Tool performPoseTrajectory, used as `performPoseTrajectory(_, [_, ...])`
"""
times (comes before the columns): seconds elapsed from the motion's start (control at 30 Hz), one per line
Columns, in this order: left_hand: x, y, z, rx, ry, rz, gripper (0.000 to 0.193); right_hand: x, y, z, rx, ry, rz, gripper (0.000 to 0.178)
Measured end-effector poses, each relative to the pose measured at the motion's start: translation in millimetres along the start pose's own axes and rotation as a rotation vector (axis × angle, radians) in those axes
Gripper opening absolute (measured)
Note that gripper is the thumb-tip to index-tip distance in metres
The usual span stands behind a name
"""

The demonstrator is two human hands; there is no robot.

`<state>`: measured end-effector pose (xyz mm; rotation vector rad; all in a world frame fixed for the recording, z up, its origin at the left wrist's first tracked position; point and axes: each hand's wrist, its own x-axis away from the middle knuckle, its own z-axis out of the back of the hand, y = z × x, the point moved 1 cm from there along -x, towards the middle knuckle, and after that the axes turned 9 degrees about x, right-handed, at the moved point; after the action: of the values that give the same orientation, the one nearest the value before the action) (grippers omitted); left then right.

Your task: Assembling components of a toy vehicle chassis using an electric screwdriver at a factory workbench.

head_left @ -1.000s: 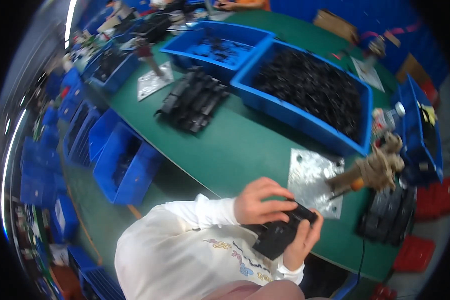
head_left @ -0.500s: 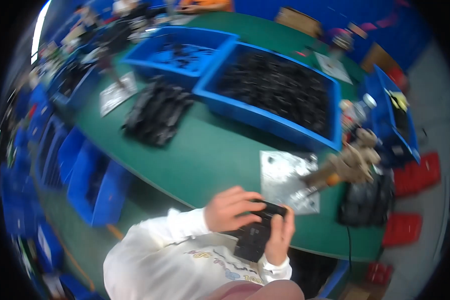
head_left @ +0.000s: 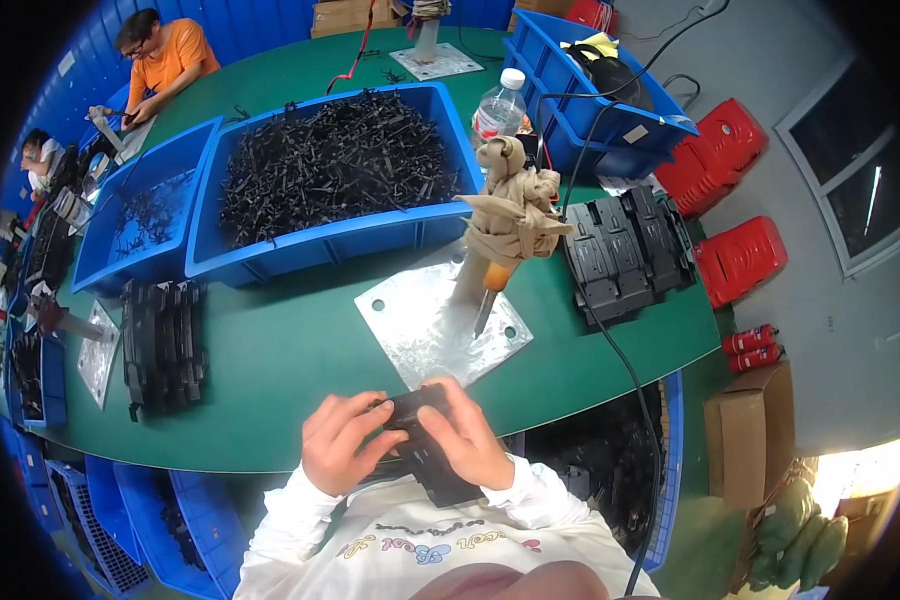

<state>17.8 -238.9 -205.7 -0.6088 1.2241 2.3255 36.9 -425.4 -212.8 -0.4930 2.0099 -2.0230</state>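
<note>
A black plastic part (head_left: pixel 438 478) is gripped by both hands, just off the near edge of the green table (head_left: pixel 270 425) and in front of the white sweatshirt. Its upper left end is pinched between thumb and fingers of the left hand (head_left: pixel 342 442). Its upper right side is held by the right hand (head_left: pixel 467 438), with the thumb laid across its face; the fingers behind are partly hidden.

Beyond the hands, a metal base plate (head_left: pixel 410 340) is set on the table, topped by a post wrapped in beige cloth (head_left: pixel 515 215), from which a pointed tool (head_left: pixel 490 295) is hung tip downward. Farther back, a large blue bin (head_left: pixel 320 262) is heaped with thin black plastic strips (head_left: pixel 335 165). In the smaller blue bin (head_left: pixel 120 272) beside it, only a scattering of dark bits is seen on the floor. A capped clear bottle (head_left: pixel 500 108) is stood near the large bin's right corner, and behind it dark and yellow items are held in blue crates (head_left: pixel 610 150).

Black molded housings (head_left: pixel 625 255) are laid at the table's right. Under the table's edge, another blue bin (head_left: pixel 671 440) is filled with black parts.
</note>
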Motion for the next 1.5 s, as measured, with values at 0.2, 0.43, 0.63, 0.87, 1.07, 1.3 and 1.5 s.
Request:
performPoseTrajectory(0.2, [10.2,-2.4,-8.1,0.260,0.021,0.185,0.043,7.4,4.5,0.9,-0.099,0.007,-0.006,0.025])
performPoseTrajectory(0.43, [14.3,-5.3,-18.8,0.318,0.093,0.113,0.036,15.6,14.2,0.7,-0.013,0.154,0.037,0.035])
performPoseTrajectory(0.63, [1.4,0.8,-20.5,0.936,0.108,0.582,0.052,10.7,-6.0,11.0,0.254,0.126,0.261,0.033])
performPoseTrajectory(0.87, [10.8,-8.9,-25.5,0.940,0.026,0.492,0.043,9.7,-4.7,9.3,0.298,0.078,0.298,0.038])
performPoseTrajectory(1.07, [20.2,-17.1,-27.0,0.988,0.025,0.340,0.040,14.3,-8.5,5.3,0.365,0.061,0.352,0.050])
performPoseTrajectory(1.3, [18.0,-15.1,-24.7,0.993,0.009,0.341,0.041,15.6,-11.9,4.0,0.370,0.058,0.360,0.055])
performPoseTrajectory(1.5, [16.6,-8.6,-27.7,0.970,0.038,0.350,0.041,16.4,-12.5,5.7,0.249,0.086,0.267,0.035])
